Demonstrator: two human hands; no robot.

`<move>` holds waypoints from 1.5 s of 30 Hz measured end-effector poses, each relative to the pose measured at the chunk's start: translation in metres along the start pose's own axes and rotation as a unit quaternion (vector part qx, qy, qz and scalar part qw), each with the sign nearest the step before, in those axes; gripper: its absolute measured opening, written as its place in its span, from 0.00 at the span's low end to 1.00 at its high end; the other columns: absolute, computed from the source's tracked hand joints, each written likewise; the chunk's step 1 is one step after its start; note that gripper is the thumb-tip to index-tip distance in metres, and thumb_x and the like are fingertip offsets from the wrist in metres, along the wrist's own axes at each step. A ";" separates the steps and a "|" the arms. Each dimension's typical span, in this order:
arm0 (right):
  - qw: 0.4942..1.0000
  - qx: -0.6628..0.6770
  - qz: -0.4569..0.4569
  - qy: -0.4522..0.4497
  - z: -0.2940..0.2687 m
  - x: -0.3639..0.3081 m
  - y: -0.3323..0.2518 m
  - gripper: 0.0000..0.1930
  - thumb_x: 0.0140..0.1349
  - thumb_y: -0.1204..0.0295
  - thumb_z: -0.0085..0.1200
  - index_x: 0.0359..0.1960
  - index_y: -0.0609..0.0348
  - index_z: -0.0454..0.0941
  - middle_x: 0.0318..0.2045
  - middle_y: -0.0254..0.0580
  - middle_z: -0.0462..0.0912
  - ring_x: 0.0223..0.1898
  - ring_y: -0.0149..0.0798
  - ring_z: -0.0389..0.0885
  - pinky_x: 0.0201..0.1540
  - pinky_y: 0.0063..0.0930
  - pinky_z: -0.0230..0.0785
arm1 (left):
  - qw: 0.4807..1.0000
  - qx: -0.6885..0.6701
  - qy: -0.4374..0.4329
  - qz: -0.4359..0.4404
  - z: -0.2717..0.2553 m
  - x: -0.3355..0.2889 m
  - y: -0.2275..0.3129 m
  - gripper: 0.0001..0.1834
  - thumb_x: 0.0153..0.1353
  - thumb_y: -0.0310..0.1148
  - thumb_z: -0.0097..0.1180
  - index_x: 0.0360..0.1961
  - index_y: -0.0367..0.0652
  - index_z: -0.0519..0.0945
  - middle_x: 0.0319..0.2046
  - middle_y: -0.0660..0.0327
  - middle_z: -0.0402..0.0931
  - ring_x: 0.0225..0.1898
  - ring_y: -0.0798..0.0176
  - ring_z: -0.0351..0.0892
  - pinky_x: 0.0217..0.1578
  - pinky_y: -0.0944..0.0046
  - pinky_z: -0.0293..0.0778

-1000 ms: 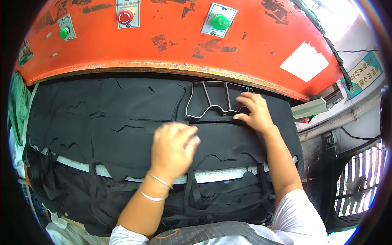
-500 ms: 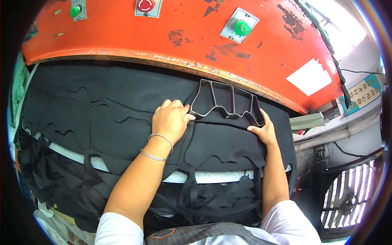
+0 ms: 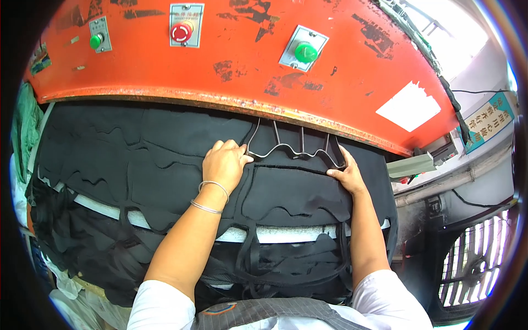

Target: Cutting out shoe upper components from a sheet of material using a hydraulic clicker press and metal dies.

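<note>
Together, left grip point(image 3: 223, 164) and right grip point(image 3: 350, 172) pinch the metal frame point(image 3: 302, 141) lying between them.

Far side of metal frame point(image 3: 302, 141) is hid. under orange machine point(image 3: 165, 71), so full shape cannot be told. L hand's point(image 3: 223, 168) fingertips are mostly hid. behind knuckles. Machine's top and grey apron's point(image 3: 275, 313) bottom are cut off by pic. edges. Print on leftmost btn. plate point(image 3: 99, 26) is too small.

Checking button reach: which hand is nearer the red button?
Left. The left hand is below, slightly right of the red button in view, at the left end of the metal die; the right hand is farther right, at its right end.
</note>
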State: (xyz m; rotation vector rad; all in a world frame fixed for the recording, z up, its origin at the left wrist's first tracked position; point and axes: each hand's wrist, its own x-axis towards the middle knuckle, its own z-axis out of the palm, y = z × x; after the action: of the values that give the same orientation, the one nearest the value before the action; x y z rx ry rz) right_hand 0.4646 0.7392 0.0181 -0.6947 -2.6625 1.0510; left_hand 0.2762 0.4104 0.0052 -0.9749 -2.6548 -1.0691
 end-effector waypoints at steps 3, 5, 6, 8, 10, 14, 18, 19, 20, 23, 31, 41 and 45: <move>0.999 -0.031 0.026 -0.024 -0.004 0.006 -0.010 0.49 0.41 0.62 0.73 0.68 0.47 0.59 0.65 0.46 0.66 0.70 0.60 0.48 0.71 0.49 0.37 | 1.000 0.007 -0.004 -0.010 -0.007 0.005 0.003 0.16 0.49 0.42 0.65 0.39 0.48 0.86 0.28 0.65 0.76 0.34 0.59 0.73 0.37 0.60 0.72; 0.998 -0.035 0.038 -0.025 -0.008 0.008 -0.016 0.50 0.41 0.61 0.73 0.68 0.47 0.58 0.65 0.47 0.66 0.70 0.61 0.47 0.71 0.49 0.38 | 1.000 0.006 -0.007 -0.018 -0.011 0.011 0.005 0.16 0.49 0.42 0.65 0.39 0.49 0.86 0.29 0.65 0.77 0.35 0.59 0.74 0.37 0.60 0.73; 0.997 -0.041 0.051 -0.032 -0.011 0.010 -0.018 0.50 0.41 0.59 0.73 0.68 0.46 0.58 0.65 0.47 0.65 0.70 0.62 0.46 0.71 0.50 0.39 | 1.000 0.009 -0.007 -0.018 -0.011 0.013 0.008 0.16 0.49 0.42 0.65 0.39 0.49 0.86 0.29 0.65 0.77 0.35 0.59 0.74 0.37 0.60 0.73; 0.992 -0.105 0.064 -0.039 -0.020 0.010 -0.018 0.51 0.41 0.54 0.72 0.68 0.50 0.58 0.64 0.49 0.66 0.69 0.63 0.50 0.70 0.48 0.43 | 0.998 0.021 -0.042 -0.032 -0.014 0.019 0.014 0.17 0.49 0.44 0.65 0.40 0.49 0.85 0.29 0.65 0.77 0.36 0.58 0.74 0.37 0.59 0.73; 0.987 -0.115 0.088 -0.064 -0.026 0.011 -0.031 0.48 0.43 0.51 0.70 0.65 0.56 0.62 0.62 0.51 0.68 0.67 0.58 0.58 0.68 0.46 0.50 | 0.998 0.002 -0.048 -0.029 -0.020 0.018 0.009 0.19 0.50 0.43 0.66 0.42 0.46 0.85 0.32 0.62 0.78 0.36 0.57 0.76 0.38 0.59 0.74; 0.973 -0.183 0.087 0.109 -0.035 -0.019 -0.065 0.36 0.48 0.57 0.69 0.56 0.63 0.72 0.54 0.50 0.77 0.55 0.48 0.74 0.61 0.40 0.63 | 0.965 -0.184 0.007 -0.186 -0.071 0.034 -0.012 0.18 0.53 0.34 0.66 0.44 0.39 0.83 0.39 0.55 0.81 0.37 0.61 0.82 0.43 0.65 0.76; 0.991 0.004 -0.108 0.076 -0.018 0.009 -0.199 0.30 0.51 0.63 0.68 0.54 0.62 0.72 0.42 0.46 0.80 0.44 0.40 0.79 0.49 0.31 0.72 | 0.925 -0.194 0.264 -0.193 -0.141 0.064 -0.086 0.23 0.60 0.29 0.58 0.56 0.34 0.73 0.49 0.51 0.77 0.49 0.59 0.78 0.51 0.62 0.72; 0.986 0.033 -0.139 0.088 -0.016 0.024 -0.222 0.29 0.51 0.62 0.68 0.53 0.61 0.73 0.40 0.45 0.80 0.42 0.40 0.80 0.47 0.30 0.73 | 0.917 -0.166 0.296 -0.211 -0.162 0.077 -0.102 0.25 0.60 0.29 0.58 0.59 0.34 0.70 0.55 0.49 0.72 0.56 0.57 0.73 0.54 0.61 0.69; 0.979 0.062 -0.167 0.102 -0.012 0.039 -0.241 0.28 0.52 0.62 0.68 0.52 0.60 0.73 0.38 0.44 0.81 0.40 0.39 0.80 0.45 0.30 0.73 | 0.907 -0.122 0.342 -0.215 -0.177 0.090 -0.108 0.30 0.60 0.29 0.57 0.64 0.35 0.64 0.61 0.47 0.65 0.59 0.54 0.69 0.57 0.59 0.66; 0.973 0.055 -0.191 0.114 0.001 0.076 -0.278 0.20 0.54 0.61 0.65 0.43 0.59 0.75 0.32 0.44 0.80 0.34 0.44 0.81 0.37 0.33 0.75 | 0.879 0.053 0.419 -0.219 -0.213 0.119 -0.146 0.45 0.59 0.35 0.57 0.68 0.27 0.45 0.71 0.39 0.40 0.73 0.45 0.38 0.71 0.55 0.37; 0.953 0.114 -0.210 0.187 0.035 0.117 -0.275 0.06 0.54 0.68 0.55 0.26 0.55 0.73 0.24 0.48 0.79 0.29 0.53 0.79 0.32 0.47 0.71 | 0.977 0.180 0.111 -0.016 -0.289 0.118 -0.205 0.55 0.49 0.36 0.67 0.69 0.29 0.43 0.68 0.36 0.45 0.70 0.41 0.46 0.69 0.47 0.40; 0.965 0.106 -0.239 0.025 0.035 -0.096 -0.206 0.19 0.53 0.64 0.60 0.45 0.55 0.71 0.36 0.43 0.78 0.41 0.48 0.77 0.44 0.43 0.65 | 0.941 -0.114 -0.198 0.250 -0.098 -0.028 0.060 0.21 0.61 0.38 0.56 0.49 0.31 0.75 0.44 0.47 0.76 0.43 0.47 0.75 0.46 0.57 0.72; 0.967 0.081 -0.197 0.140 0.034 -0.216 -0.174 0.13 0.55 0.64 0.57 0.40 0.53 0.74 0.32 0.37 0.77 0.37 0.42 0.76 0.39 0.37 0.63 | 0.840 -0.231 -0.391 0.296 -0.040 -0.059 0.143 0.15 0.59 0.35 0.55 0.39 0.32 0.78 0.36 0.49 0.77 0.37 0.50 0.77 0.41 0.59 0.73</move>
State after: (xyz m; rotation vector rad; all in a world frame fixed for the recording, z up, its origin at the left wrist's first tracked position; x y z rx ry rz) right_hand 0.5792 0.5021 0.1102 -0.2425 -2.3084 0.9612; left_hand 0.4046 0.4310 0.0985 -2.5961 -2.2194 -1.3537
